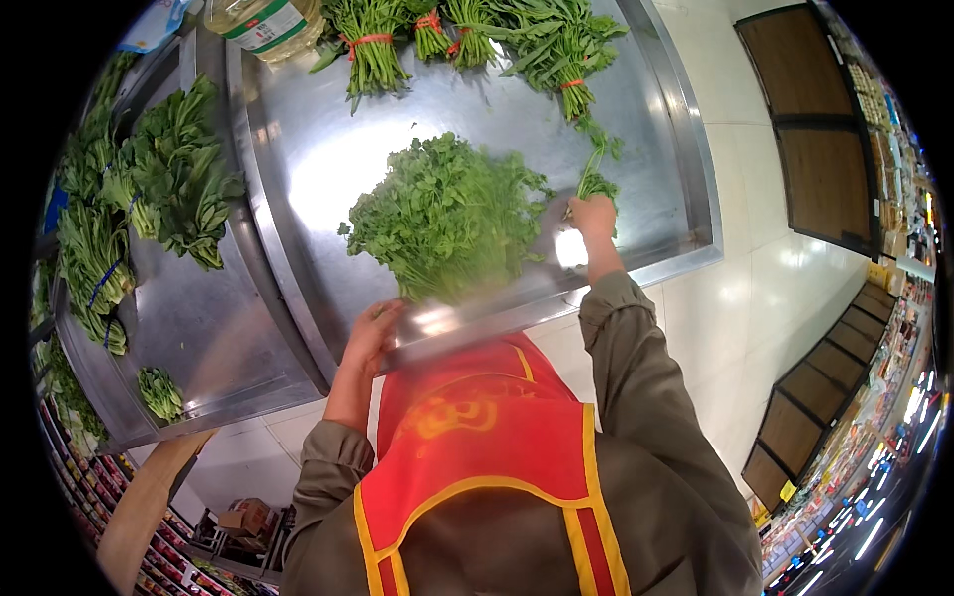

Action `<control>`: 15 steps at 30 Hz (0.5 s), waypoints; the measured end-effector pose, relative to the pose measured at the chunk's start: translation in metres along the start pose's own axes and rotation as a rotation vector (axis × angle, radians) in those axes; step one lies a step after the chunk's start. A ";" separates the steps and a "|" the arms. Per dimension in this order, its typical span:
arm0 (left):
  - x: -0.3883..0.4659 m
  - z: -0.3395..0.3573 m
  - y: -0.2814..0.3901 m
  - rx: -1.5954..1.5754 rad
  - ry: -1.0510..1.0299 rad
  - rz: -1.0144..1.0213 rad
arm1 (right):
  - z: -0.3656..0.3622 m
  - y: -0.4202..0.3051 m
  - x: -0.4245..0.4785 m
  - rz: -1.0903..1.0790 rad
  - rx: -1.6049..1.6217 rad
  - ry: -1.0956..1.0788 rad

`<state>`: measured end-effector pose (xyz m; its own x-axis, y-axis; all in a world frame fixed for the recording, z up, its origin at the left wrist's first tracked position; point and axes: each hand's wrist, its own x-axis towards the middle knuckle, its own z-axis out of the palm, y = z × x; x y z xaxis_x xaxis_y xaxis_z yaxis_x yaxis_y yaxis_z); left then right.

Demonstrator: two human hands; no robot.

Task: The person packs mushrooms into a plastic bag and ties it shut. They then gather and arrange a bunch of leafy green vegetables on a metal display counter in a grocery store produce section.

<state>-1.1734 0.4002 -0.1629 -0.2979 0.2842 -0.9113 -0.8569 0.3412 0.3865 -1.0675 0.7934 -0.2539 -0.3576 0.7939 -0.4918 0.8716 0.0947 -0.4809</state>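
A large heap of cilantro point(447, 212) lies near the front of a stainless steel tray table point(328, 298). To its right, my right hand point(595, 216) is closed around the stems of a few cilantro sprigs point(598, 179), whose leaves reach up toward a tied bunch. My left hand point(380, 328) is at the table's front rim, left of the heap's stems. Its fingers are bent and slightly blurred, and whether something small is between them cannot be told. Leafy greens tied with red bands point(373, 59) lie along the far side.
An oil bottle point(264, 26) stands at the back left corner. A second steel tray point(216, 313) on the left holds leafy bunches with blue ties point(100, 276) and a small green bunch point(160, 393). Brown display panels point(820, 119) and stocked shelves are across the floor at right.
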 end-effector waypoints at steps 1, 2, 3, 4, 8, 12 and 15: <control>0.000 -0.004 -0.004 -0.004 0.001 0.009 | -0.008 -0.012 -0.004 -0.005 -0.015 -0.062; 0.002 -0.006 -0.004 -0.015 0.007 0.010 | -0.021 -0.016 -0.015 0.064 0.379 -0.122; 0.003 -0.008 -0.005 -0.026 0.010 0.013 | -0.038 -0.031 -0.024 0.020 0.455 -0.148; 0.003 -0.009 -0.007 -0.044 0.024 0.002 | -0.053 -0.042 -0.032 -0.019 0.531 -0.180; 0.002 -0.012 -0.010 -0.070 0.023 -0.002 | -0.078 -0.079 -0.087 -0.193 0.453 -0.178; 0.006 -0.010 -0.009 -0.062 0.002 0.018 | -0.035 -0.042 -0.111 -0.349 -0.153 -0.245; 0.006 -0.009 -0.003 -0.037 -0.013 0.037 | -0.007 -0.035 -0.130 -0.506 -0.293 0.012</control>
<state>-1.1764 0.3925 -0.1709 -0.3242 0.3072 -0.8947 -0.8606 0.2970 0.4138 -1.0486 0.6909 -0.1681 -0.7512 0.6132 -0.2441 0.6504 0.6248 -0.4320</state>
